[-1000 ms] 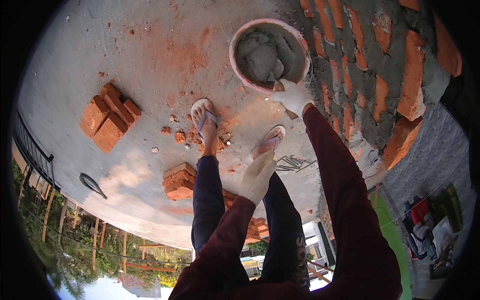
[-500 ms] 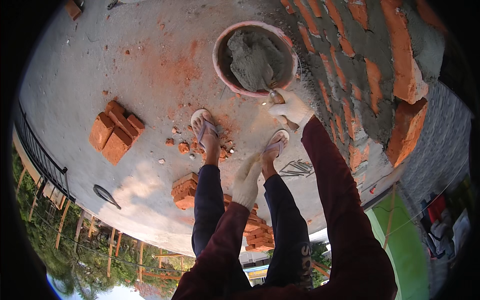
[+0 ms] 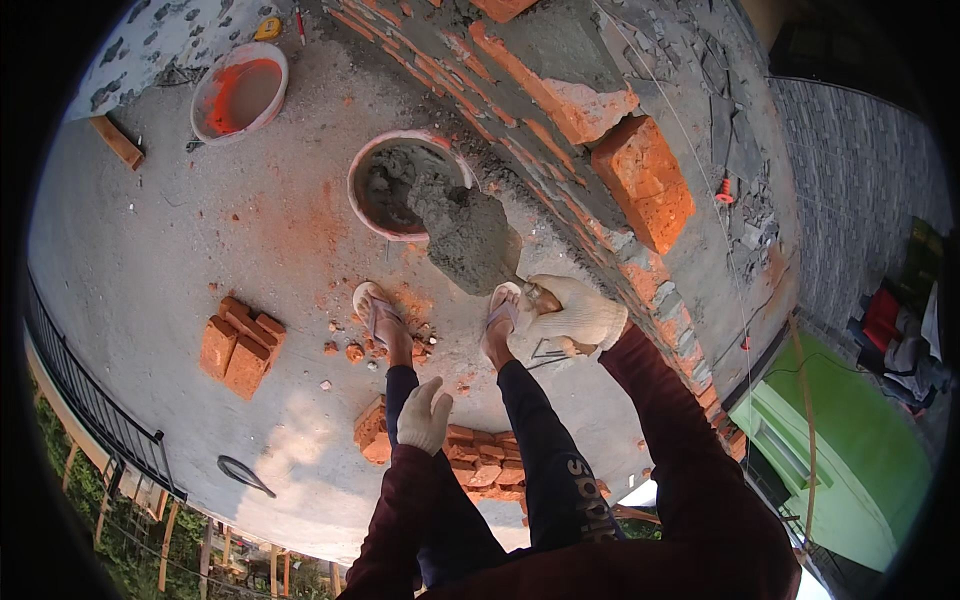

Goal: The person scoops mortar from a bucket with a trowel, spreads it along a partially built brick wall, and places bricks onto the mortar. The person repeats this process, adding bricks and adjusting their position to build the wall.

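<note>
My gloved right hand (image 3: 575, 310) grips the handle of a trowel, which carries a large heap of wet grey mortar (image 3: 462, 232). The load is in front of a round bucket (image 3: 357, 175) of mortar and overlaps its right side in the view; the blade is mostly hidden under it. My gloved left hand (image 3: 423, 418) is over my left leg, holding nothing, fingers loosely bent and apart. To the right runs a low brick wall (image 3: 535, 135) with grey mortar in its joints, with a large orange brick (image 3: 642, 182) on its far side.
A second bucket (image 3: 200, 100) with orange-stained inside is at upper left. Loose bricks (image 3: 235, 350) and a stack (image 3: 485, 460) lie on the concrete, with rubble, metal pieces and a dark looped cord (image 3: 245, 478). A railing (image 3: 95, 390) edges the left; a string crosses the right side.
The trowel has come up out of the bucket loaded with mortar. My left hand has moved down and left. The view has swung, bringing the second bucket into sight.
</note>
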`<control>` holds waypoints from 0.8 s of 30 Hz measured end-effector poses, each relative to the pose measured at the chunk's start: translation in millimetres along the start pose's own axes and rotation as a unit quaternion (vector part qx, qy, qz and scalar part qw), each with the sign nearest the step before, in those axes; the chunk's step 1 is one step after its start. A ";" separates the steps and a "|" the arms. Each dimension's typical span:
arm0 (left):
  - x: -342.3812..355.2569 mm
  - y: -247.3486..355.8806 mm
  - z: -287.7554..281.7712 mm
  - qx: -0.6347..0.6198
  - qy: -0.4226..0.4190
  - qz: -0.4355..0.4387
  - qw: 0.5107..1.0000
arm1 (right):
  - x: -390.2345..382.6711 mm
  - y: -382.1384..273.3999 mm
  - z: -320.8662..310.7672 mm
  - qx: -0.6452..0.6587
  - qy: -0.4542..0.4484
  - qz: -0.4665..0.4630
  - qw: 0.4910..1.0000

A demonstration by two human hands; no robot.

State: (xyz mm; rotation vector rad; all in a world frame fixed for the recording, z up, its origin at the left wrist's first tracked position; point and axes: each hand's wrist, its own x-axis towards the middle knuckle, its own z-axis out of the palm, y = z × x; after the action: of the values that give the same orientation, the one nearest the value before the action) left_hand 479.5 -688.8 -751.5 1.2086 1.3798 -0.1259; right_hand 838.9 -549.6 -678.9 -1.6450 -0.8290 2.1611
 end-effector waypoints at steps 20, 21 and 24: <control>-102.0 41.4 -28.4 0.269 -0.019 0.079 0.960 | -54.8 -38.8 -43.2 -0.434 0.542 -0.062 0.717; -104.1 42.1 -28.2 0.273 -0.021 0.077 0.959 | -54.7 -34.8 -36.5 -0.425 0.547 -0.052 0.720; -101.6 39.1 -26.5 0.277 -0.020 0.075 0.958 | -74.5 -22.7 -17.5 -0.348 0.586 -0.140 0.718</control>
State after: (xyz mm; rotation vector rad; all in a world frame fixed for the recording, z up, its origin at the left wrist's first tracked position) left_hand 460.2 -709.5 -643.0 1.7593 1.2465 -0.4507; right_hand 875.4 -568.7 -610.6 -2.4390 -1.3006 0.2344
